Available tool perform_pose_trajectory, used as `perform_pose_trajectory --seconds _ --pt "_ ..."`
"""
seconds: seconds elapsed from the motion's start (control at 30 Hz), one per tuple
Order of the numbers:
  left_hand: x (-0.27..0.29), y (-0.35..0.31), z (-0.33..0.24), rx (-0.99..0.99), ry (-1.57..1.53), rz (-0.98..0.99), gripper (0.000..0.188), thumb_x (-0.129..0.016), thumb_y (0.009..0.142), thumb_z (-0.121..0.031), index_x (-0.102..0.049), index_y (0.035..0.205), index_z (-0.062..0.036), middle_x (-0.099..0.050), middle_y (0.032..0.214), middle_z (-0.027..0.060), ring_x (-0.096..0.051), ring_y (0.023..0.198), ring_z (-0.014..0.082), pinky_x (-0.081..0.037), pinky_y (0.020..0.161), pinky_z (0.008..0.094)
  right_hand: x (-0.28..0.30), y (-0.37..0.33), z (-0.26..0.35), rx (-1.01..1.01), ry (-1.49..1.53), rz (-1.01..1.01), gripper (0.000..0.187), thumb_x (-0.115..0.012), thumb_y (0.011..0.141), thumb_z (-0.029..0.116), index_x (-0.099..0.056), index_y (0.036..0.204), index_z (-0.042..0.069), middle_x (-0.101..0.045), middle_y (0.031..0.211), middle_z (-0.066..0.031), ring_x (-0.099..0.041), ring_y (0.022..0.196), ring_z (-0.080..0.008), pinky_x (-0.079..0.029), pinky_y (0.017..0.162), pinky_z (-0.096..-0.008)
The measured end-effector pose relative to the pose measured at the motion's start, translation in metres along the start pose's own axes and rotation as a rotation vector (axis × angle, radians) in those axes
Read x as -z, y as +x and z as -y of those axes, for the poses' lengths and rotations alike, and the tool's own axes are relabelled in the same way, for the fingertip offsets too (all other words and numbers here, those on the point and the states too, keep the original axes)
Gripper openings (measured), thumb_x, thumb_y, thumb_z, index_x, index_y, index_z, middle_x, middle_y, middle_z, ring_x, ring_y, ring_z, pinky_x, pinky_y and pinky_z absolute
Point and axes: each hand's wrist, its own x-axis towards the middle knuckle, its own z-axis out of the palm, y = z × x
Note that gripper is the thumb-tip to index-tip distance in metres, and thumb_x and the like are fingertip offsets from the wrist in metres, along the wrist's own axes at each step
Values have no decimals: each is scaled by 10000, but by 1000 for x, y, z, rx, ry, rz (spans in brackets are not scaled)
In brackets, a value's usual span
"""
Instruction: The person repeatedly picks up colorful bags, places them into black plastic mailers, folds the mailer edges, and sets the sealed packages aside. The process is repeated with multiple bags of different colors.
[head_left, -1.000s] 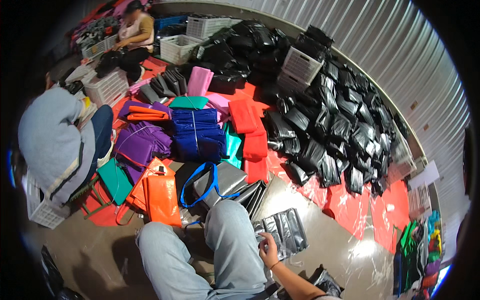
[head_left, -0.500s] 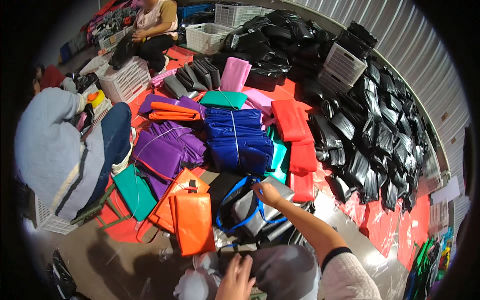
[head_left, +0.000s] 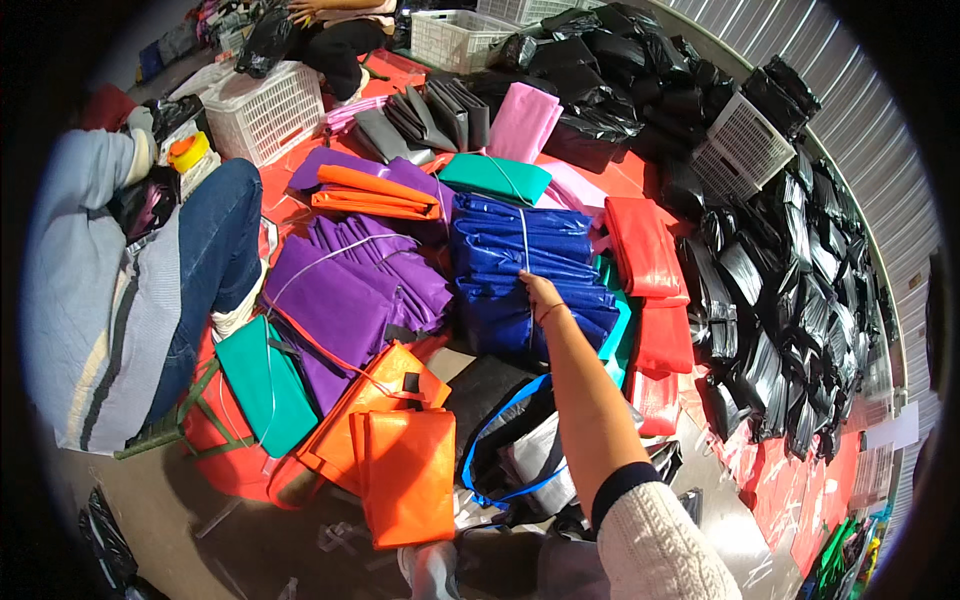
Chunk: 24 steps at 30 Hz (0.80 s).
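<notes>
My right hand [head_left: 541, 294] reaches forward to a bundle of folded dark blue plastic sheets [head_left: 500, 250]. Its fingers are closed on the thin white strap [head_left: 525, 240] that runs around the bundle. The bundle rests among other folded stacks. Below my forearm lies a black bag with blue edging [head_left: 484, 440] and a grey folded piece [head_left: 540, 452] beside it, partly hidden by my arm. My left hand is out of the picture.
Purple bundles [head_left: 335, 282], orange folded pieces [head_left: 408, 475], green ones [head_left: 268, 385] and red ones [head_left: 648, 250] surround the blue bundle. Many black plastic packages [head_left: 780, 290] pile up at right. A seated person [head_left: 95, 300] is at left, near a white crate [head_left: 265, 115].
My right hand has left the blue-edged black bag and moved forward onto the blue bundle's strap. My left hand has gone out of view. The view has shifted.
</notes>
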Motion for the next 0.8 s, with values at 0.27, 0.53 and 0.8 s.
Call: perform_pose_trajectory --seconds 0.27,0.53,0.8 --pt "47 -12 -3 285 -367 -56 526 -685 802 -141 -583 1313 -70 -605 1284 199 -592 1157 372 -449 1006 463 28 -160 46 252 265 32 241 -686 919 213 -534 736 178 -380 621 96 -336 550 -38 -242 515 -239" --pt "125 94 114 568 -1345 -554 893 -380 905 -768 -271 1550 -161 -344 1524 231 -393 1380 367 -306 1127 537 95 -391 170 591 72 257 489 -632 939 142 -357 535 138 -339 550 76 -246 528 -50 -182 510 -276" --pt "94 93 112 -321 -667 -388 734 -610 893 -492 -384 1504 -153 -392 1530 154 -343 1421 325 -266 1190 481 89 -498 187 869 -188 509 518 -605 938 86 -301 519 65 -307 525 38 -250 513 -77 -195 500 -308"
